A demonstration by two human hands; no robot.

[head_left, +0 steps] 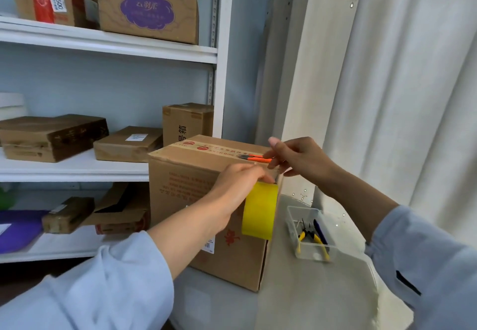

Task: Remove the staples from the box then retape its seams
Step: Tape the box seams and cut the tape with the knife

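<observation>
Box (201,200), left hand (240,182) gripping yellow tape roll (259,212), right hand (296,156) pinching orange snips (255,158)

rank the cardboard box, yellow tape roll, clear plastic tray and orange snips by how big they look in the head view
1. cardboard box
2. yellow tape roll and clear plastic tray, too alike to rank
3. orange snips, on top of the box

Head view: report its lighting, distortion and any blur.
Head view: soft, even daylight with no hard shadows or glare; wide-angle distortion bows the shelf boards and the curtain; the sleeves at the bottom edge are stretched and soft; the left hand on the yellow tape roll is slightly smeared; small print on the box is unreadable.
</observation>
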